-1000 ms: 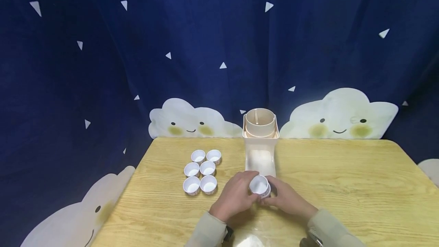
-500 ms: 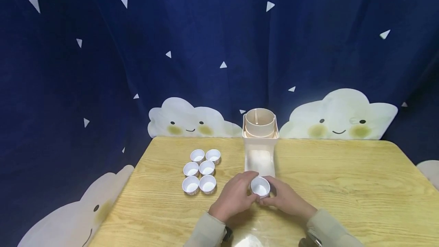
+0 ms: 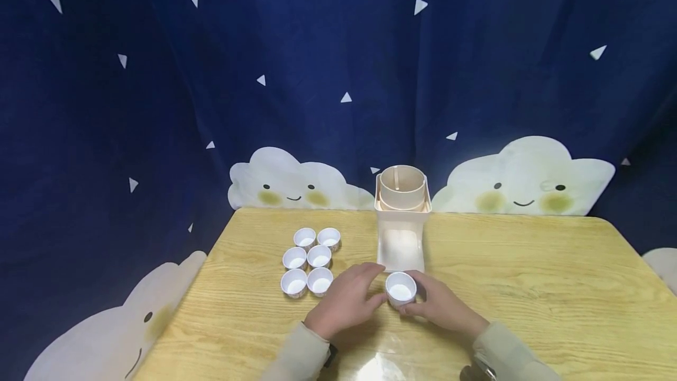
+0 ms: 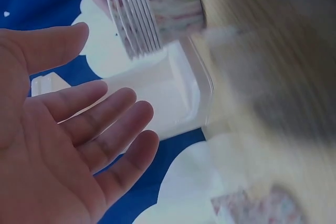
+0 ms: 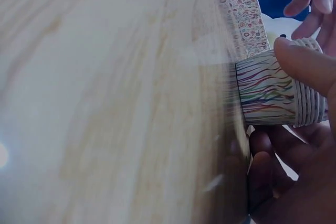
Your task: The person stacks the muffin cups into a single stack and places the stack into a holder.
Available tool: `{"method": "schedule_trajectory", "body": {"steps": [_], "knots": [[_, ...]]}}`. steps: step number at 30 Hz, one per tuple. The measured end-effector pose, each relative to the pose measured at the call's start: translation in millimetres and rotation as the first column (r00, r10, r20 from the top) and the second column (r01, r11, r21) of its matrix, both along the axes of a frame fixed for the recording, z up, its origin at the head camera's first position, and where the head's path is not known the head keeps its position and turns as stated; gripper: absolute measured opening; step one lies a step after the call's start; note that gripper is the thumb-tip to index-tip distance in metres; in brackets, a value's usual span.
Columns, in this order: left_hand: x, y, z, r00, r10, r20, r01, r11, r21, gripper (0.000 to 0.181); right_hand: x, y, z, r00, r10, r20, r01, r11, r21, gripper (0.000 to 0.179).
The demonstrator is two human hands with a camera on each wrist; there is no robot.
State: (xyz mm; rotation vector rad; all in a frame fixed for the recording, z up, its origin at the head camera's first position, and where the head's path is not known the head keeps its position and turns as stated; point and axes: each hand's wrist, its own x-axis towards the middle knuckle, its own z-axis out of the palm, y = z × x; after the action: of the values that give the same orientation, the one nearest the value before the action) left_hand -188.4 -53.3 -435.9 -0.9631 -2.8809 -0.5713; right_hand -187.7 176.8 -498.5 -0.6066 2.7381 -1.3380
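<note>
A stack of nested paper cups (image 3: 401, 288) with white insides stands on the table; coloured wavy streaks show on its outer wall in the right wrist view (image 5: 268, 90). My right hand (image 3: 444, 306) holds the stack from the right, thumb and fingers around its side. Just left of it is my left hand (image 3: 345, 300), fingers spread and apart from the cups. In the left wrist view the left palm (image 4: 47, 145) holds nothing, and several stacked rims (image 4: 134, 22) show. Directly behind the stack is a beige plastic stand (image 3: 400, 246) with a round tube (image 3: 402, 197) on top.
Several single paper cups (image 3: 294, 282) stand upright in two columns on the left of the wooden table (image 3: 518, 287). A dark blue curtain (image 3: 296, 46) with clouds and triangles hangs behind the table's far edge.
The top cup, tilted a second ago, now sits level in the stack. My left hand has let go and moved left; the right hand stays in place.
</note>
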Motion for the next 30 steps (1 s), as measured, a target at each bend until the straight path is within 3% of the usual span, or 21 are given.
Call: {"method": "schedule_trajectory", "body": {"steps": [4,9,14,19,27,30], "knots": [[1.2,-15.7,3.7,1.0,0.0,-0.03,0.0,1.0,-0.021,0.048,-0.2,-1,-0.5,1.0,-0.008,0.013,0.008,1.0,0.006,0.061],[2.4,-36.9,7.7,0.993,0.008,-0.117,-0.011,1.0,-0.028,0.047,-1.9,-1,-1.1,1.0,-0.02,0.014,0.02,1.0,0.008,0.062],[-2.7,-55.9,12.0,0.979,-0.003,-0.203,-0.01,0.998,-0.065,0.046,-3.1,0,-2.7,1.0,-0.026,0.014,0.026,1.0,0.011,0.062],[-10.4,-73.8,14.6,0.969,0.018,-0.247,-0.036,0.997,-0.069,0.043,-2.5,1,-2.0,0.999,-0.038,0.02,0.038,0.999,0.017,0.063],[-19.9,-107.8,17.2,0.974,0.132,-0.185,-0.134,0.991,0.001,0.046,-2.5,-1,-0.4,1.0,-0.018,0.014,0.018,1.0,0.019,0.061],[-22.0,-121.0,13.4,0.976,0.186,-0.113,-0.184,0.983,0.029,0.043,-2.5,-1,-1.0,1.0,-0.014,0.013,0.014,1.0,0.016,0.06]]}}
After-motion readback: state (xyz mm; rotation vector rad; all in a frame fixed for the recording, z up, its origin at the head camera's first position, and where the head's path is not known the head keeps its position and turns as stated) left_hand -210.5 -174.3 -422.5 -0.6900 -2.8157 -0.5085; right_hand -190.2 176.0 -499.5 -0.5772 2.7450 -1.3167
